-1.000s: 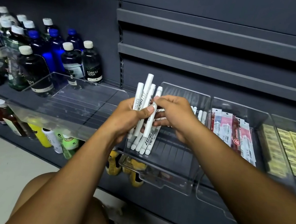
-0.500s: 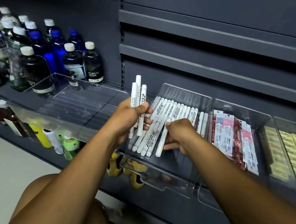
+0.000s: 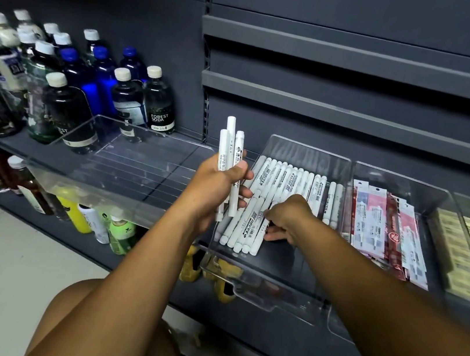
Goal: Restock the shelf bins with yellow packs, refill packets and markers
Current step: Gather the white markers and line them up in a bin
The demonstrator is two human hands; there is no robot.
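Observation:
My left hand (image 3: 215, 187) grips three white markers (image 3: 230, 146) upright, just left of the clear marker bin (image 3: 307, 155). Inside that bin lie several white markers (image 3: 285, 182) side by side. My right hand (image 3: 285, 219) is down in the bin with curled fingers on the lower row of markers (image 3: 246, 228); whether it holds one I cannot tell. To the right, a second clear bin (image 3: 395, 180) holds red and pink refill packets (image 3: 373, 223). Farther right, yellow packs (image 3: 460, 251) fill another bin.
A wide clear tray (image 3: 138, 160) sits left of the marker bin. Dark and blue bottles (image 3: 124, 91) crowd the shelf at the far left. More bottles (image 3: 118, 233) stand on the lower shelf. Grey shelf rails (image 3: 359, 114) run above the bins. My knee (image 3: 102, 325) is below.
My right hand carried markers from the bundle down into the bin and laid them in the lower row. My left hand now grips fewer markers, held a little farther left.

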